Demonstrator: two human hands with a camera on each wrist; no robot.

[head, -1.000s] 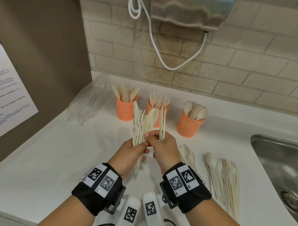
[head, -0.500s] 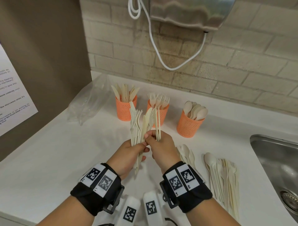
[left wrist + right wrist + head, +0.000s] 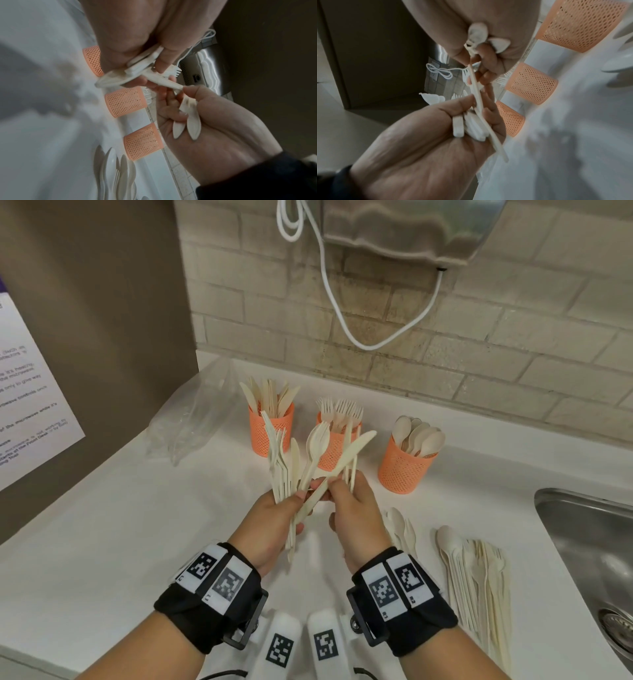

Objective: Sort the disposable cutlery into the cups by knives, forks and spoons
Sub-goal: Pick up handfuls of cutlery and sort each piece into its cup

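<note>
The right hand (image 3: 356, 515) covers the lower ends of the cutlery it holds, so their kind and number cannot be told. The sink (image 3: 582, 529) right of the hand is cut off by the picture's edge. Behind the hand, the fork cup (image 3: 337, 446) is partly hidden by a held knife (image 3: 337, 470).

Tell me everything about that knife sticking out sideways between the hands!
The knife is pale cream and matte, maybe plastic or wood. It has a long flat handle and a rounded blade. It tilts up to the right, crossing in front of the middle cup. The right hand pinches its middle; its handle end lies against the left hand.
</note>
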